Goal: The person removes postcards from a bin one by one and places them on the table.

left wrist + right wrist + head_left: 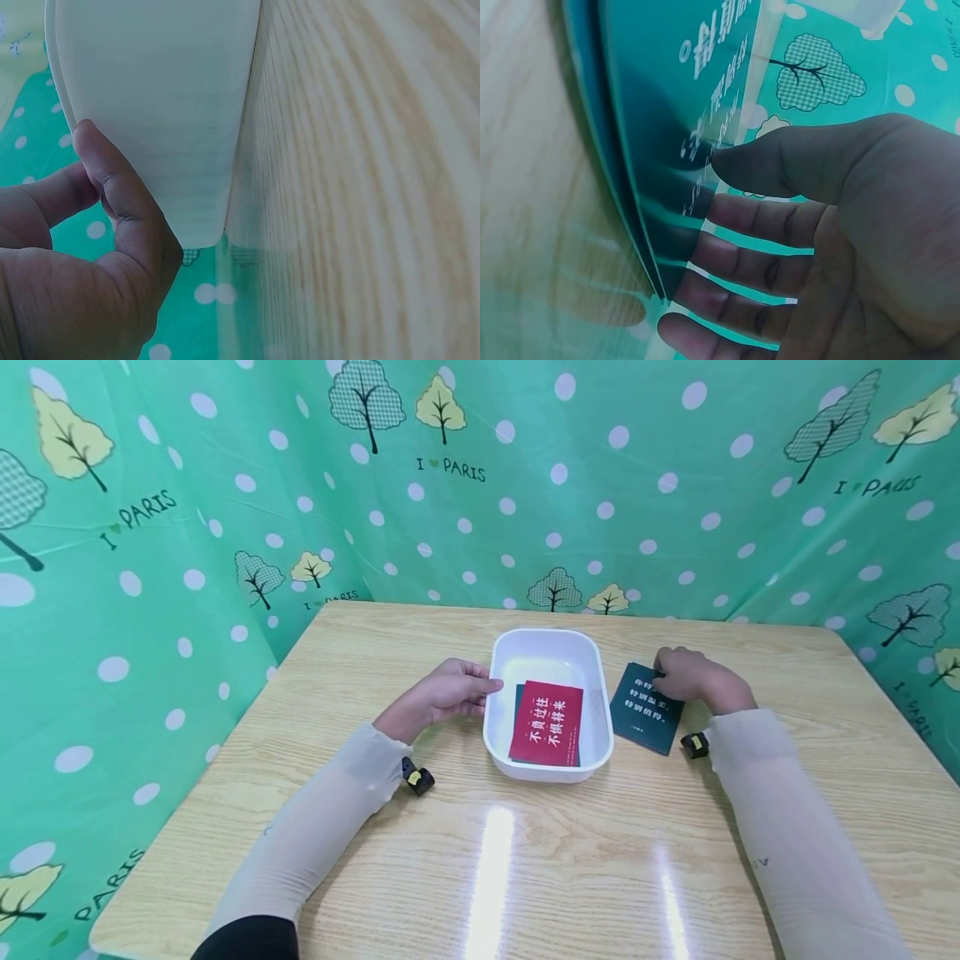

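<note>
A white plastic basin (pixel 547 647) stands on the table. My left hand (pixel 456 687) holds its left wall, the thumb at the rim and the fingers against the outside; the left wrist view shows this hand (pixel 112 225) beside the pale wall (pixel 157 112). Inside the basin lies a red booklet (pixel 547 722) with white characters, over a dark green one that peeks out. Right of the basin, dark green booklets (pixel 645 714) lie stacked. My right hand (pixel 693 677) touches their far right side; in the right wrist view, its fingertips (pixel 720 251) meet the cover and edge.
The wooden table (pixel 390 893) carries bright light reflections in front. A green dotted curtain (pixel 465 552) hangs along the back and left. Small black-and-yellow devices sit at the left cuff (pixel 417 777) and right cuff (pixel 695 745).
</note>
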Demonstrator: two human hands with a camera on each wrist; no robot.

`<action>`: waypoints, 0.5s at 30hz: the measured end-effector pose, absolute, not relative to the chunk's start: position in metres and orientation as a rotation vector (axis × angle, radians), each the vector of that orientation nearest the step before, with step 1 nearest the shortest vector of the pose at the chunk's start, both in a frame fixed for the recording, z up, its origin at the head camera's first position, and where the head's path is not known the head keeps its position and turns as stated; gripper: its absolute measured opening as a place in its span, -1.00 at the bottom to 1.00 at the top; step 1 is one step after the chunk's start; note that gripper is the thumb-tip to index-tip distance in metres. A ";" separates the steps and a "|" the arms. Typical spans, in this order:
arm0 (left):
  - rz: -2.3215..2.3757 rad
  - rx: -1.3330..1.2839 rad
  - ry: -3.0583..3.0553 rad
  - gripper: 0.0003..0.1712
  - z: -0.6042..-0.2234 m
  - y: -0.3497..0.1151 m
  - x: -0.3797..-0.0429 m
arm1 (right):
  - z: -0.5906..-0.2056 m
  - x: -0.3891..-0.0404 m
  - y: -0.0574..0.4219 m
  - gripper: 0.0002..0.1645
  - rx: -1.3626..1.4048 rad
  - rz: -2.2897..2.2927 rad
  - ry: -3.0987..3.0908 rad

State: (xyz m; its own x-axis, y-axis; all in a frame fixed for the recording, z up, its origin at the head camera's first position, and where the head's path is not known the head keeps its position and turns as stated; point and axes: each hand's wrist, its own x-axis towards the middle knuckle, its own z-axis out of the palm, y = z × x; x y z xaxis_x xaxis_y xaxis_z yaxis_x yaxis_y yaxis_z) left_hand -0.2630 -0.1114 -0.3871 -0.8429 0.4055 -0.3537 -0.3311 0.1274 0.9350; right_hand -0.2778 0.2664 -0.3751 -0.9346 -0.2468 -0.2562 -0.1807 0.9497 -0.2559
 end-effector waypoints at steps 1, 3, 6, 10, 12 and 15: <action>1.770 0.072 1.871 -0.79 -0.387 -0.111 -0.263 | -0.375 -0.278 0.267 -0.63 -0.322 -0.330 2.817; 1.769 0.073 1.872 -0.79 -0.387 -0.111 -0.263 | -0.375 -0.277 0.267 -0.61 -0.324 -0.333 2.817; 1.767 0.073 1.874 -0.79 -0.387 -0.111 -0.263 | -0.374 -0.277 0.267 -0.54 -0.328 -0.322 2.834; 1.767 0.069 1.875 -0.79 -0.387 -0.111 -0.263 | -0.368 -0.274 0.262 -0.45 -0.325 -0.329 2.902; 1.767 0.064 1.873 -0.79 -0.387 -0.111 -0.263 | -0.365 -0.273 0.258 -0.42 -0.338 -0.336 2.946; 1.768 0.057 1.869 -0.79 -0.387 -0.111 -0.263 | -0.360 -0.272 0.252 -0.39 -0.365 -0.349 2.998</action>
State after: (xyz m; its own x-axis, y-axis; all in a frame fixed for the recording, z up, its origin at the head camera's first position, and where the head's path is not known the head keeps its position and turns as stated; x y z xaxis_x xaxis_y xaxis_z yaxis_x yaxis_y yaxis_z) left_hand -0.2627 -0.1108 -0.3869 -0.8419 0.3996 -0.3627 -0.3399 0.1294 0.9315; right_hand -0.2718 0.2520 -0.3604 -0.9661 -0.2478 -0.0729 -0.2244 0.9450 -0.2378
